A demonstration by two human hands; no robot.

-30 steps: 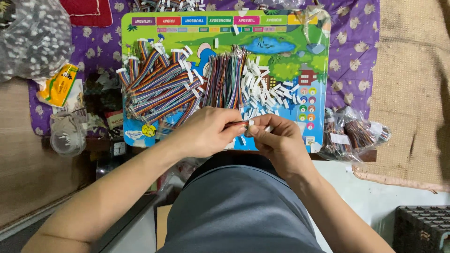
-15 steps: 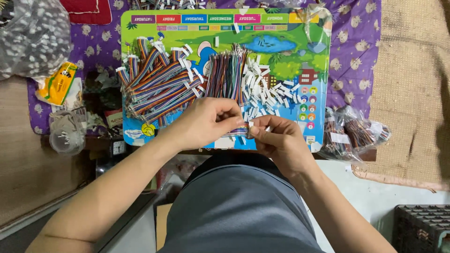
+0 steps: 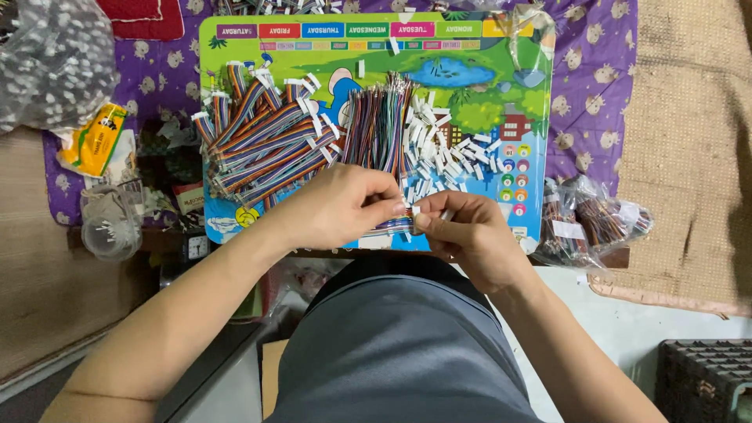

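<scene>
Purple patterned cloth (image 3: 595, 86) covers the floor area behind the work, with woven matting (image 3: 689, 141) at 3 o'clock. On the cloth lies a brightly printed play board (image 3: 486, 94), which serves as the desk. A clear bag of speckled parts (image 3: 55, 63) sits at 10 o'clock, and smaller clear bags of wire sets (image 3: 595, 223) lie at 3 o'clock, just off the board edge.

On the board, finished multicoloured ribbon cables (image 3: 258, 145) are piled at 11 o'clock. A bundle of loose coloured wires (image 3: 380, 129) stands at 12 o'clock, touching a scatter of small white connector housings (image 3: 450, 153) at 1 o'clock.

Both hands meet at the board's near edge, above the person's lap. The left hand (image 3: 341, 207) pinches a short flat wire set (image 3: 395, 227) between thumb and fingers. The right hand (image 3: 470, 235) is pressed together at the fingertips on a single white connector (image 3: 415, 210), held against the wire ends.

Risks from this position:
- Misaligned wire ends may bend or enter the wrong slot, because the connector is very small and partly hidden by fingertips.
- A dropped connector could fall into the lap or off the board, since the work is held over the edge.
- The nearby loose pile may be scattered by a forearm or wrist.
</scene>
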